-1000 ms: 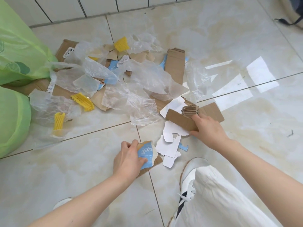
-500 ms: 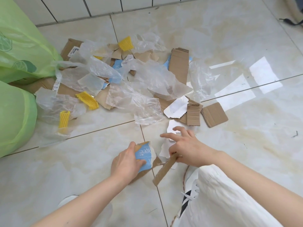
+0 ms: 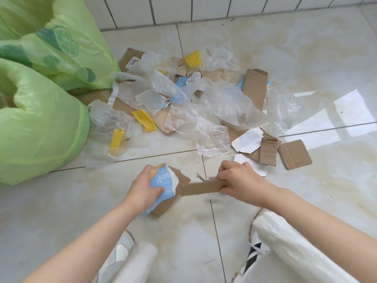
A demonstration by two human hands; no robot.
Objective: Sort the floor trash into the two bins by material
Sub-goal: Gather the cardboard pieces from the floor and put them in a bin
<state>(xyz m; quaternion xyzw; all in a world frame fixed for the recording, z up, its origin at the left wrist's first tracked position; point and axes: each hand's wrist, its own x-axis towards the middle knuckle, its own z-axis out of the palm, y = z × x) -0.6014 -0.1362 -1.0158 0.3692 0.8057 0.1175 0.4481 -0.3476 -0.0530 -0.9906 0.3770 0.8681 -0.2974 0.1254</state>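
Left hand [image 3: 145, 187] grips blue-printed card [image 3: 163, 181]; right hand [image 3: 240, 180] pinches cardboard strip [image 3: 201, 188]. Plastic film [image 3: 206, 119] overlies scraps beside green-lined bins [image 3: 40, 123].

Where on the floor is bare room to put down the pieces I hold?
Bare tile lies right of the brown cardboard square, toward the wall, and left of your left hand, below the green bin bag. The pile of plastic film is crowded.

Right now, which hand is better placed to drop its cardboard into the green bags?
Probably the left hand. It grips the blue-printed cardboard on the side nearer the green bags, which sit at the left. The right hand, holding the brown strip, would have to cross over it.
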